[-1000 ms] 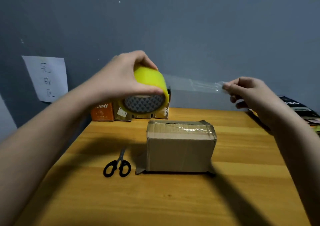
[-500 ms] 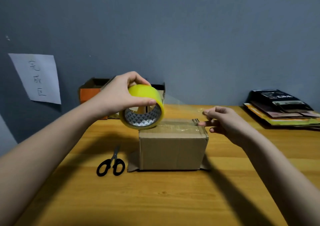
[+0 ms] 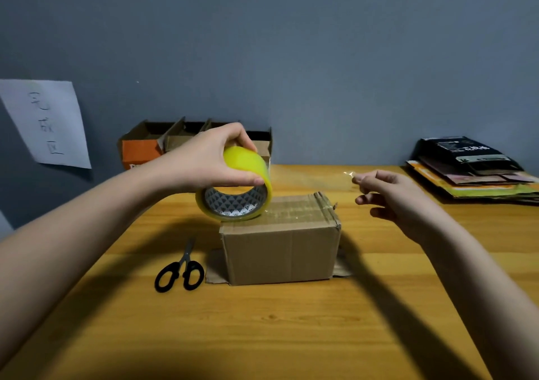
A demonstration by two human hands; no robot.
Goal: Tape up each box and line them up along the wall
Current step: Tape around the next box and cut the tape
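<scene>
Scissors (image 3: 180, 269) crowd the box's (image 3: 280, 251) left; table (image 3: 262, 336) open in front

A white paper (image 3: 46, 122) on the wall has three handwritten Chinese signs, 完成区. The orange box (image 3: 138, 153) and the black packet (image 3: 463, 152) carry print too small to read.

Plain blue-grey wall (image 3: 320, 58) behind, matte and evenly painted. White paper sheet (image 3: 46, 122) stuck on at the left, handwritten characters down it (tilted in the wide-angle view). Below, wooden tabletop (image 3: 262, 336), warm yellow planks with visible grain. Dim light; dark shadows slanting across the wood.
</scene>
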